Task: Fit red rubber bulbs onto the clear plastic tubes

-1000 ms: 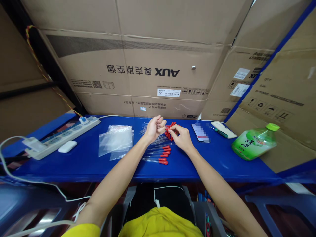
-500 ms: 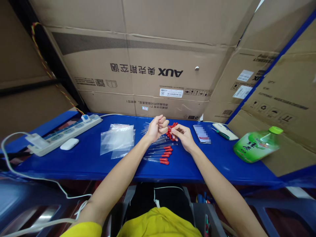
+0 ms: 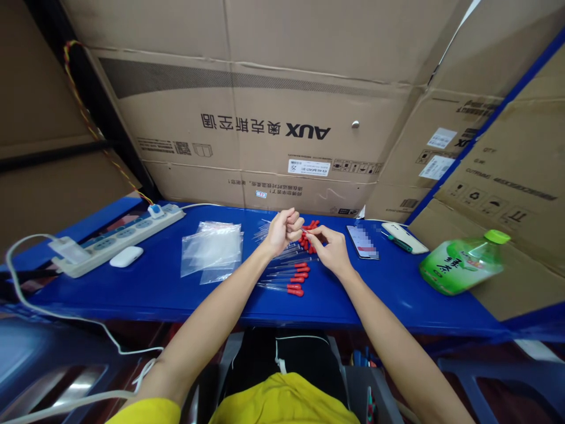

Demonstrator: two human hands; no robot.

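Observation:
My left hand [image 3: 282,231] is closed in a fist around a bundle of clear tubes with red caps [image 3: 308,238], the caps sticking out to the right. Beside it, my right hand [image 3: 329,247] pinches at the red caps with fingertips together. Below both hands, several more red-capped tubes [image 3: 289,278] lie in a row on the blue table [image 3: 154,288]. A small stack of clear plastic bags [image 3: 210,251] lies left of my left forearm.
A white power strip [image 3: 117,239] and a white earbud case [image 3: 126,256] sit at the left. A phone [image 3: 362,241], a white device with a green-handled tool [image 3: 404,237] and a green bottle on its side [image 3: 461,262] lie at the right. Cardboard boxes [image 3: 265,129] wall the back.
Both hands have stayed together over the tubes with only small finger shifts. The camera drifted slightly, so the scene sits a little lower and to the right.

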